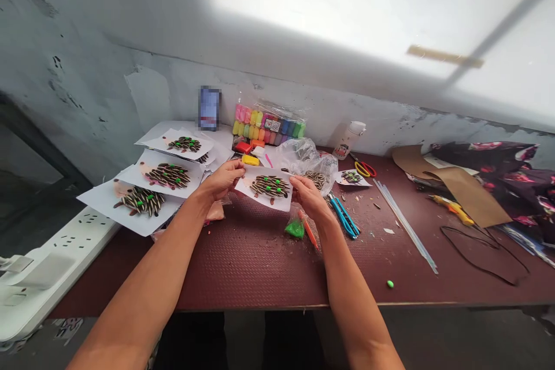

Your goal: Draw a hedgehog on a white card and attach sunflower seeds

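Lying at far left, a power strip ran beside the table. Paper cards bearing striped seed figures with green dots overlapped just right of it. A blurred phone stood behind them against the wall, left of a pack of clay.

The left hand held the left edge of a matching card, its fingers closed on the paper. The card sat level between both hands, just above the table. The right hand held the opposite edge, its fingers likewise closed on the paper. This edge grip appeared sound, as it kept the card flat and the fingertips off the seeds.

Below the right hand lay a green bag. Farther right were a blue tool, red-and-yellow scissors, clear glue sticks, and a green clay ball. A yellow tool, cardboard, and floral cloth occupied the far right.
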